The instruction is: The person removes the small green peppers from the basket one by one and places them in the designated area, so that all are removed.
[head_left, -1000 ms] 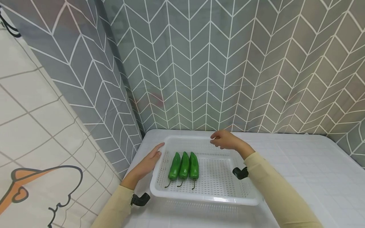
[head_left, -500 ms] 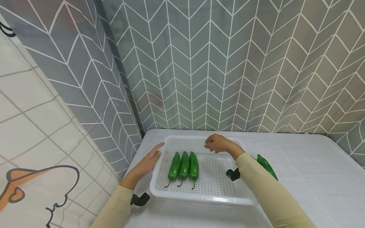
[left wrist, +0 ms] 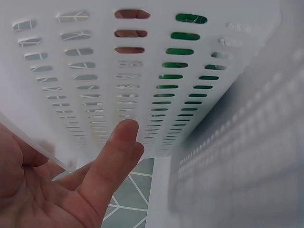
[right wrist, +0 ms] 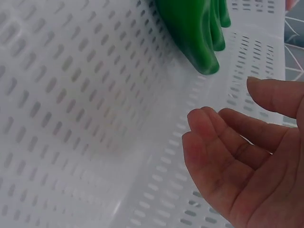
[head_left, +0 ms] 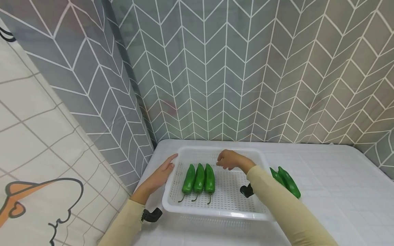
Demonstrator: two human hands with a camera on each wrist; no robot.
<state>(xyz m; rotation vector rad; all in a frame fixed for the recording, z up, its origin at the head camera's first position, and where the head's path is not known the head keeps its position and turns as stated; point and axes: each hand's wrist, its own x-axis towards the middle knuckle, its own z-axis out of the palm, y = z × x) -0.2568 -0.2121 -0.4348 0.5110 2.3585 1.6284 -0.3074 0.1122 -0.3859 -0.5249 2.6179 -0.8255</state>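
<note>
White basket [head_left: 221, 214] with 3 green peppers [head_left: 199, 180], 2 more [head_left: 289, 182] on the table [head_left: 338, 186]
Nearest, the 3 lie in its left half, the 2 just outside its right edge. The left hand [head_left: 159, 175], fingers straight, touches the left edge. Farther off, the right hand [head_left: 230, 159], loosely bent, thumb apart, holds nothing above the basket. A patterned curtain [head_left: 221, 68] hangs behind.

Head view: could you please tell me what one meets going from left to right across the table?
Left grip, three green peppers in the white basket, right grip, two green peppers on the table.
</note>
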